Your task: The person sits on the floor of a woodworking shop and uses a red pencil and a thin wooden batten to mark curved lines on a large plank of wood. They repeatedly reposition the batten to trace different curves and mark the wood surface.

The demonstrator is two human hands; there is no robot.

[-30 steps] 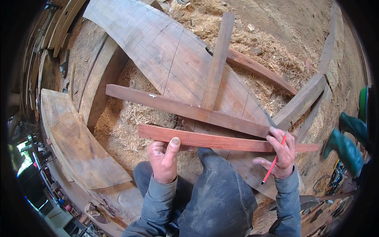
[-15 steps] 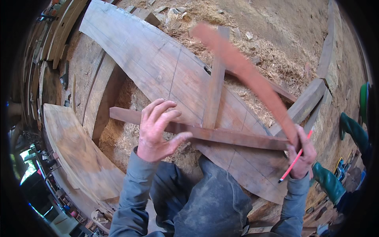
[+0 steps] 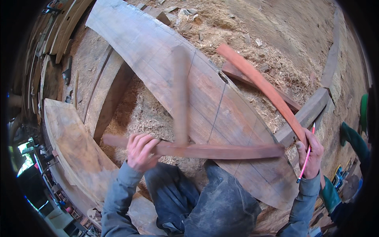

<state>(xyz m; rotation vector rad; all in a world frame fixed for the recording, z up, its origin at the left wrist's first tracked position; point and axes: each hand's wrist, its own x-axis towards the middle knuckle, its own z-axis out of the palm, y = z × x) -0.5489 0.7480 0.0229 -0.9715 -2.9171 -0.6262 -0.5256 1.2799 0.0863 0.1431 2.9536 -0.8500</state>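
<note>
My left hand [image 3: 142, 152] is closed round the left part of a large wooden T-square [image 3: 221, 152]. Its long, slightly bowed crosspiece lies across the near side of a broad curved plank [image 3: 244, 130], and its blurred upright arm points away from me over the plank. Pencil lines cross the plank's face. At the right, my right hand [image 3: 312, 156] grips the near end of a curved reddish wooden strip [image 3: 264, 87], which rises away to the upper left. A pink-red pencil [image 3: 305, 164] is tucked in the same hand.
Beams [image 3: 306, 112] lie under and beside the plank, with wood shavings [image 3: 248, 51] on the ground. Another board [image 3: 75, 146] lies at the left, near stacked timber [image 3: 59, 35]. A person in green boots [image 3: 329, 193] is at the far right.
My left hand has closed on the T-square, which has shifted left across the plank. My right hand has moved slightly right and down with the curved strip and pencil.
</note>
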